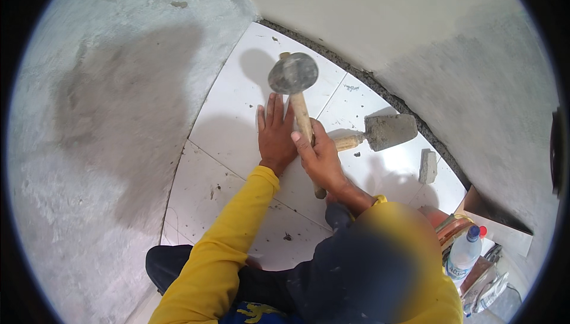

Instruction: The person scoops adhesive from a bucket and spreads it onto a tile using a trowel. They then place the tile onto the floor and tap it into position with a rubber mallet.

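Observation:
My right hand (323, 158) is wrapped round the wooden handle of a mallet (293, 73) with a dark, dusty rounded head. The mallet's head is raised over the tiles, just beyond my left hand. Flat on a white floor tile (231, 134), my left hand (276, 128) lies with its fingers stretched toward the far corner. To the right of my right hand is a trowel (389, 132), its cement-crusted blade near the far wall and part of its wooden handle behind my hand.
Grey walls (107, 116) rise at left and right, with a rough dark gap (338, 60) along the right tile edge. A small grey block (427, 167) stands near it. At lower right are a plastic bottle (463, 259) and clutter. Dirt crumbs (288, 237) dot the tiles.

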### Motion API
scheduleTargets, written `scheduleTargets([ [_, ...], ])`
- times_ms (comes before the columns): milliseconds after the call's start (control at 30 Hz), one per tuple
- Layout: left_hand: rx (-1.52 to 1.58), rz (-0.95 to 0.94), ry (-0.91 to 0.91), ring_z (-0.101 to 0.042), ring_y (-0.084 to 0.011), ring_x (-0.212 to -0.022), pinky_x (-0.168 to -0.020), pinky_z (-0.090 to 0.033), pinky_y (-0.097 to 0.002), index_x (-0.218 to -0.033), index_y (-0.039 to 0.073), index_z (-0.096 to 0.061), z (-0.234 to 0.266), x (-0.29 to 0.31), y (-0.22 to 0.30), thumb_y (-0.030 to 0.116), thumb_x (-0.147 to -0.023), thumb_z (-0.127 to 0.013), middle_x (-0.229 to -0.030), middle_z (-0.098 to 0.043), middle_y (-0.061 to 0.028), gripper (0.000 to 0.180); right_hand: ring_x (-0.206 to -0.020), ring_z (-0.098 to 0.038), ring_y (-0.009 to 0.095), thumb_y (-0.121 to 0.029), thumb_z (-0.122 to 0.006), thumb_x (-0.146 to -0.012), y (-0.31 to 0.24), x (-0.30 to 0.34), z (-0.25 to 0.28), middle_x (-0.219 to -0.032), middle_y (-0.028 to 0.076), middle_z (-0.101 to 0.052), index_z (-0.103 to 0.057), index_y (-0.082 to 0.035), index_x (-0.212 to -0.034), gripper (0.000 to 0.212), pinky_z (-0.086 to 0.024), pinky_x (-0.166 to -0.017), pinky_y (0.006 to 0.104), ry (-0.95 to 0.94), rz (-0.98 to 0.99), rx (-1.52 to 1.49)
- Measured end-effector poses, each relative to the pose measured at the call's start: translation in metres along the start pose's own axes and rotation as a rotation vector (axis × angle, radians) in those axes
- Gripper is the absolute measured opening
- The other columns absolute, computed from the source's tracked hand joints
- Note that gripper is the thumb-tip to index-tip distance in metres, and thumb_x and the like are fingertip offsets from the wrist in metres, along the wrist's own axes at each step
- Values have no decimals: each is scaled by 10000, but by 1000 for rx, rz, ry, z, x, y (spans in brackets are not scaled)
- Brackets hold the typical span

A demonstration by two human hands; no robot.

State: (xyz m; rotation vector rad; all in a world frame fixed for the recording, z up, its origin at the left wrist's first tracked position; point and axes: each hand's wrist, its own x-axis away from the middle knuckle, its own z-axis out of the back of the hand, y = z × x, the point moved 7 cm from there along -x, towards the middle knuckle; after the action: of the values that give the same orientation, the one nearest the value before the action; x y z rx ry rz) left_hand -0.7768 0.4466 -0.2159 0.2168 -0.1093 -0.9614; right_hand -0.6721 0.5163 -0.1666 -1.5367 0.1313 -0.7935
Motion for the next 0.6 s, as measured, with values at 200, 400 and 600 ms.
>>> scheduleTargets([
  [200, -4, 18, -10, -278, -404, -1596, -1314, -140, -601, -1624, 26, -423, -2, -2, 3, 521, -1000, -614, -1651, -394, -228, 819, -725, -706, 390, -433, -598, -1094, -3, 7, -2, -826, 245, -689, -528, 2, -1413, 544, -533, -704, 471, -66, 5, 73],
  [400, 27, 0, 37, -254, -407, -1623, -1311, -142, -607, -1610, 76, -472, 2, -4, 5, 446, -959, -667, -1715, -331, -236, 774, -663, -672, 275, -413, -583, -1110, 13, -12, 4, -791, 162, -673, -558, 6, -1379, 498, -524, -645, 404, 106, 41, -102],
  [600, 170, -16, 112, -280, -419, -1616, -1289, -160, -631, -1628, 83, -463, 12, 0, 1, 508, -976, -680, -1715, -345, -260, 808, -626, -584, 113, -424, -609, -1104, -2, -27, 15, -777, 54, -629, -570, -5, -1380, 503, -477, -571, 308, 75, -114, -162],
])
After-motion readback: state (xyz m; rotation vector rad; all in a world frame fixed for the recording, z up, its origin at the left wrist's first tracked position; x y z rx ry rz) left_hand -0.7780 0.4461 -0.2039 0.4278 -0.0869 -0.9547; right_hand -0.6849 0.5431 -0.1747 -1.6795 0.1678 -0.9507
